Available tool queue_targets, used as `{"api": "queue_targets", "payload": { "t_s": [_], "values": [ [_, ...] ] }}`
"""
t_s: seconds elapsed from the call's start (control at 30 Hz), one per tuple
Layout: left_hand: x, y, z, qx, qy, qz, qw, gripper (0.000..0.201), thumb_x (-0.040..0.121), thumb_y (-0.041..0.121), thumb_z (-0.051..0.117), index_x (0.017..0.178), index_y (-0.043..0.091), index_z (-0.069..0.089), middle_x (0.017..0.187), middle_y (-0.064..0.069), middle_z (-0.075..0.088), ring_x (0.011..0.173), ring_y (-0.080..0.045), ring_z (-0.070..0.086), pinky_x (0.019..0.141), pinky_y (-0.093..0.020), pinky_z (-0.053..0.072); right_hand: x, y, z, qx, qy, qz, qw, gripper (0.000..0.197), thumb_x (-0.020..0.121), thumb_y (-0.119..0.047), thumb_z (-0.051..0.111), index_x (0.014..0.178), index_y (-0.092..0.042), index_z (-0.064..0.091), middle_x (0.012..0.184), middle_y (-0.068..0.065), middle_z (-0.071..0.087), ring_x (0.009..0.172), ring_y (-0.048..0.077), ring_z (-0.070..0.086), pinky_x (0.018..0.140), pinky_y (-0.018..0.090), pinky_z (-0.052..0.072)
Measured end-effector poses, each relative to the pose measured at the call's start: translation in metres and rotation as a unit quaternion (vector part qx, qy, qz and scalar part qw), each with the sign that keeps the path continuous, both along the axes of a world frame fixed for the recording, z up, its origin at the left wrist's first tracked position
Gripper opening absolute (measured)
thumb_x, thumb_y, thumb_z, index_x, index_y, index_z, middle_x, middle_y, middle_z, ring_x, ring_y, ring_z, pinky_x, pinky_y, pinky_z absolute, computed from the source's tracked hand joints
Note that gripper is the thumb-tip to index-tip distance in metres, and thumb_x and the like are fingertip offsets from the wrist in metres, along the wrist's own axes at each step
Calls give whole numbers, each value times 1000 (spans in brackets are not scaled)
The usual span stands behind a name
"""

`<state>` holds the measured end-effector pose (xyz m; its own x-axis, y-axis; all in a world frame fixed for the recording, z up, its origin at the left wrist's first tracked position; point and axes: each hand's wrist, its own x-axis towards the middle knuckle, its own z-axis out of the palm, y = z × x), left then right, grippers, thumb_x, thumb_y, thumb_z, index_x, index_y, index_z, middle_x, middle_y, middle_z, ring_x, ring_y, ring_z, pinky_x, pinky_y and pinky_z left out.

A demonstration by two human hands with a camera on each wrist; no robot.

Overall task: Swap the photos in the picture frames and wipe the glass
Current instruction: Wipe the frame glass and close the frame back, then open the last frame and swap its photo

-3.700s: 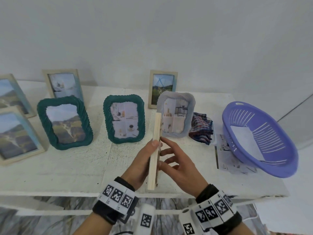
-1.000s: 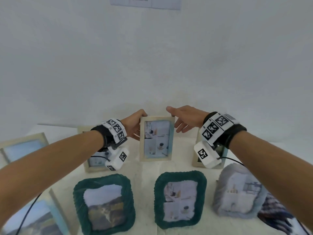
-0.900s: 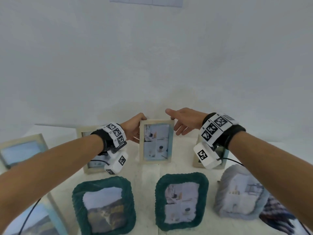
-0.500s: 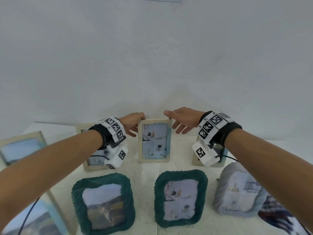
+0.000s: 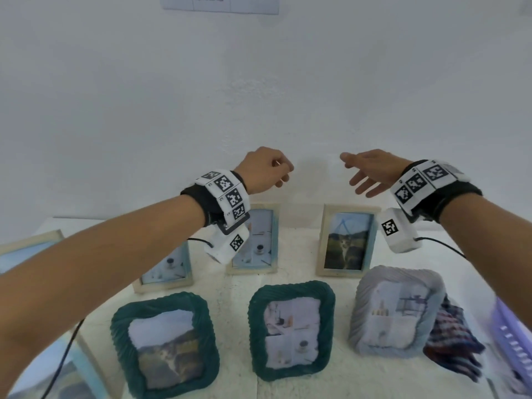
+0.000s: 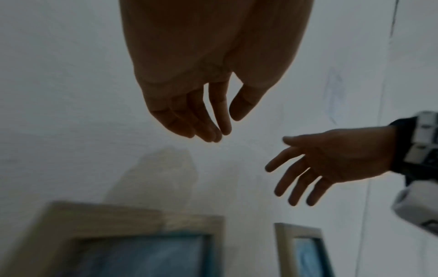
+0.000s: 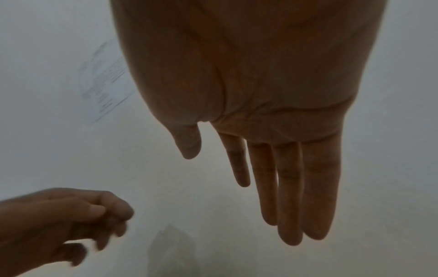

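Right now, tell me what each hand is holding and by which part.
Nothing is held. The left hand hangs loosely curled and the right hand is spread, both raised above the wooden frames at the back of the table.

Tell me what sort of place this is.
Probably an indoor room set up for recording a household chore, not a lived-in home: a white table crowded with standing picture frames against a bare white wall, with a printed sheet taped high on it.
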<state>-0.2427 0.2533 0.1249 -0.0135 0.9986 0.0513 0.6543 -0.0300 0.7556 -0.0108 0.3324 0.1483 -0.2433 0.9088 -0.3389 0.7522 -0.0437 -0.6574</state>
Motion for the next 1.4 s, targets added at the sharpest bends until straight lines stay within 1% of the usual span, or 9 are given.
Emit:
{"api": "queue_targets", "payload": {
  "t_s": [0.13,0.27,0.43,0.6,0.77,0.9,1.1,1.27,1.4],
  "values": [
    [49,21,-6,-102,46,-62,992,29,98,24,52,119,7,62,102,-7,71,81,-12,71,70,-27,59,37,6,-12,-13,-26,-61,998,63,93,-59,46,130,-8,54,114,19,61,96,35,66,90,48,54],
    [79,38,-30,-202,91,-64,973,19,98,20,54,111,6,53,118,-20,65,92,-28,72,81,-49,60,61,4,-31,-52,-42,-77,995,63,93,-57,47,128,-5,54,114,19,61,97,35,67,88,45,55],
    [88,49,-51,-265,55,-77,960,29,95,7,55,119,-9,56,114,-27,65,88,-34,73,78,-54,59,70,-1,-46,-89,-12,-64,994,61,96,-53,47,123,1,55,109,16,65,98,34,67,89,45,55],
    [95,51,-51,-244,25,-79,966,25,100,8,50,107,-14,62,102,-27,70,90,-34,72,73,-45,61,66,-2,-44,-78,-14,-48,996,62,96,-53,47,124,2,50,113,17,64,99,32,68,89,44,56],
    [86,52,-22,-171,23,-65,983,25,100,14,53,110,-6,63,99,-21,72,90,-29,73,82,-45,60,76,-1,-22,-44,34,-43,998,59,96,-51,48,123,2,53,116,14,64,98,32,68,92,44,54],
    [85,41,22,-73,-3,-46,996,20,101,22,51,112,6,59,106,-18,69,87,-21,70,73,-37,61,90,-9,8,20,121,-38,992,50,96,-46,53,116,-1,59,108,13,67,92,29,67,89,42,55],
    [105,-16,72,18,-86,-21,996,26,103,28,47,116,7,57,107,-12,66,93,-21,67,72,-37,61,121,-54,35,118,325,-48,937,35,94,-38,60,105,-6,68,94,8,67,82,22,62,78,35,54],
    [142,-82,74,9,-187,-41,982,23,103,25,47,110,8,61,95,-7,66,84,-18,66,76,-39,61,151,-124,12,58,398,13,915,57,92,-60,47,114,-11,68,111,16,69,102,28,67,90,44,53],
    [175,-134,55,-14,-199,-39,979,29,103,24,46,113,2,62,90,-5,65,79,-16,64,76,-37,61,179,-178,-32,-15,488,-26,872,56,95,-57,39,116,-13,67,112,18,69,104,34,66,92,52,52]
  ]
}}
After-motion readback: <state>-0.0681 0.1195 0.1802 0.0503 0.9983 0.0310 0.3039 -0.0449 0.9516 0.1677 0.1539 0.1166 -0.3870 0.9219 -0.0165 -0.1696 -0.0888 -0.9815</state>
